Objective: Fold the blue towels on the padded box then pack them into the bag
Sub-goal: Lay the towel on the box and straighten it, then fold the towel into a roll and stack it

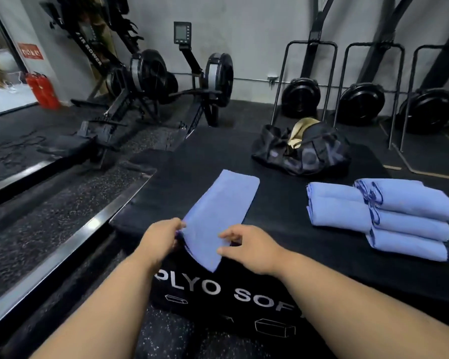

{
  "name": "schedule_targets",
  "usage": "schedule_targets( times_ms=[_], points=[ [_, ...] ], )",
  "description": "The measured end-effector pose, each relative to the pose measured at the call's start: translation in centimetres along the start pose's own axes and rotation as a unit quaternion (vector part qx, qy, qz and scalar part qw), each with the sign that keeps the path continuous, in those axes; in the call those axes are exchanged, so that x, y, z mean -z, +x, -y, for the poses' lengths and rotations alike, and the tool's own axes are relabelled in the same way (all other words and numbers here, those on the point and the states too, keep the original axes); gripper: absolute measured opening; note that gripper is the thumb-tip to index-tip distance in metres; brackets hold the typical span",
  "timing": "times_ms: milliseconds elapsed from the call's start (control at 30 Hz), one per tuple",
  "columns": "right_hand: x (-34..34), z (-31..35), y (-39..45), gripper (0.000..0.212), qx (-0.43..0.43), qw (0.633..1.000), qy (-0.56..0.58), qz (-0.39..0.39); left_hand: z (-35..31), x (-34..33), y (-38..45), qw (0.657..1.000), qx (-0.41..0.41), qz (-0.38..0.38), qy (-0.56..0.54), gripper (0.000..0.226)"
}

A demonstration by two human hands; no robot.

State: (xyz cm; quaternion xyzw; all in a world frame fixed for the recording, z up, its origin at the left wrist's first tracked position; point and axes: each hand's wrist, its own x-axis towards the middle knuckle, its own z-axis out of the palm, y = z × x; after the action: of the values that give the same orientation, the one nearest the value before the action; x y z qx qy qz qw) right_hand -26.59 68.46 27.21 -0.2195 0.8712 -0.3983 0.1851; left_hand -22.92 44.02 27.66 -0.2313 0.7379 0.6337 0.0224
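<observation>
A blue towel, folded into a long strip, lies on the black padded box and hangs a little over its near edge. My left hand pinches the strip's near left corner. My right hand pinches its near right edge, fingers curled on the cloth. Two piles of folded blue towels sit on the box to the right: a smaller pile and a taller pile beside it. The black duffel bag stands open at the box's far side, a tan lining showing.
Rowing machines stand on the dark rubber floor at the far left, with a metal rail running along the box's left side. Black wheeled machines line the back wall at right. A red extinguisher is by the door.
</observation>
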Motion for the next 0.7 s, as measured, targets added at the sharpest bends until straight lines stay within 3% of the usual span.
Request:
schedule_targets(
  times_ms=[133,267,467,567,700],
  points=[
    [0.6,-1.8,2.6,0.018,-0.031,0.996,0.029,-0.076,3.4,1.1,1.7,0.991,-0.039,-0.123,0.033,0.035],
    [3.5,-2.1,7.2,0.021,-0.054,0.987,0.019,-0.153,4.0,2.3,3.0,0.980,-0.049,-0.194,-0.005,0.007],
    [7.6,-2.6,16.1,0.051,-0.129,0.974,-0.115,-0.150,3.8,4.2,5.4,0.979,-0.061,-0.196,-0.017,0.021],
    [8.6,-2.5,20.2,0.035,-0.175,0.973,-0.102,-0.110,3.3,5.0,6.8,0.983,-0.051,-0.175,-0.036,0.030],
    [9.3,-2.5,24.1,0.057,-0.209,0.969,-0.111,-0.073,3.2,5.8,8.4,0.989,-0.033,-0.138,-0.035,0.038]
  ],
)
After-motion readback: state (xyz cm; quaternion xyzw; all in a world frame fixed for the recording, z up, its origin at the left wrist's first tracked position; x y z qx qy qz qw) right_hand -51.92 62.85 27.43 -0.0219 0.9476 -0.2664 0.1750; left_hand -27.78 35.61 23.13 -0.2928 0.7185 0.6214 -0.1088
